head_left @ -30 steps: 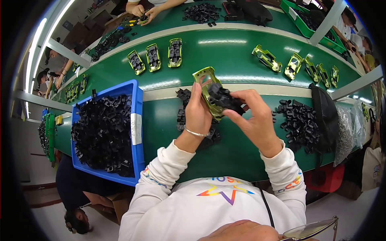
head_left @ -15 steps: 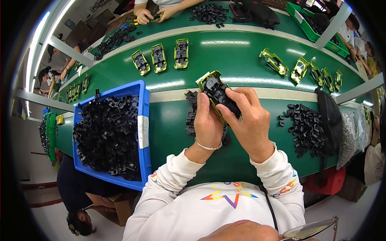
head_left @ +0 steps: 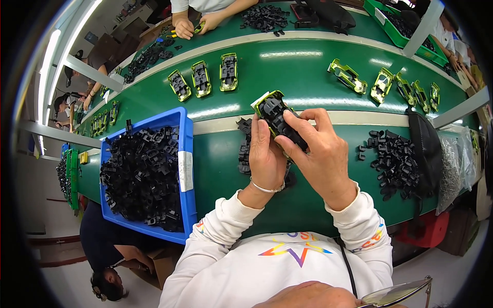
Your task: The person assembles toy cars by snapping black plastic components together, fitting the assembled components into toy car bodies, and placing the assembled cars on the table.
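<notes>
A yellow-green toy car shell with a black seat interior (head_left: pixel 275 114) is held tilted above the table, its open underside facing up. My left hand (head_left: pixel 267 161) cradles it from the left, the thumb along its side. My right hand (head_left: pixel 326 154) grips the near right end, thumb and index finger pressed on the black interior. Whether a separate small part sits under those fingertips is hidden. Partly behind my left hand lie black molded parts (head_left: pixel 244 149). Loose small black parts (head_left: pixel 393 161) are heaped to the right of my hands.
A blue bin (head_left: pixel 188 205) full of black parts stands at left. Several car shells (head_left: pixel 228 72) lie on the green surface beyond, others (head_left: pixel 347 77) farther right. A black pouch (head_left: pixel 425 154) and clear bag of screws (head_left: pixel 449 172) are at right. Another person's hands (head_left: pixel 189 26) work across.
The whole view has shifted slightly. My right index finger sits a little farther left on the car's interior; both hands keep their hold. The person at lower left has moved slightly.
</notes>
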